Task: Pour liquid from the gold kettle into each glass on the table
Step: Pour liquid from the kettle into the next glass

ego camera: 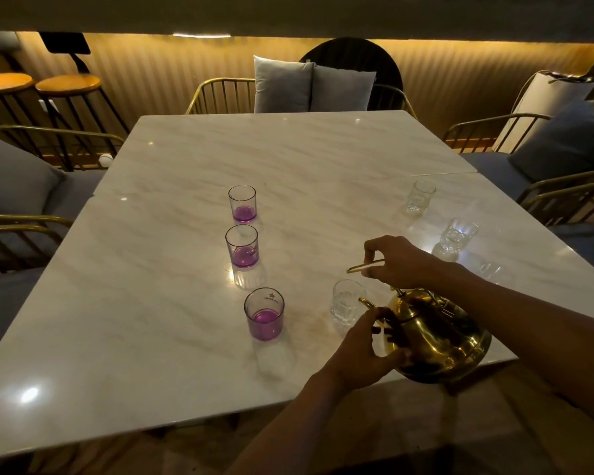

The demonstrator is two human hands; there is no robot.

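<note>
Tilting the gold kettle [439,341] at the near tabletop [186,337] edge, the right hand [402,260] pinches its handle while the left hand [360,351] curls round the body, spout beside the nearest clear glass [347,305]. Three purple glasses [242,248] hold liquid; next, I judge, the spout must come over that rim.

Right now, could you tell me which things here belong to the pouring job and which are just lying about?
Part of the job:
gold kettle
left hand
right hand
three purple-tinted glasses
clear glasses
marble table

Just lying about:
grey cushions
wooden stools
gold-framed chairs
</note>
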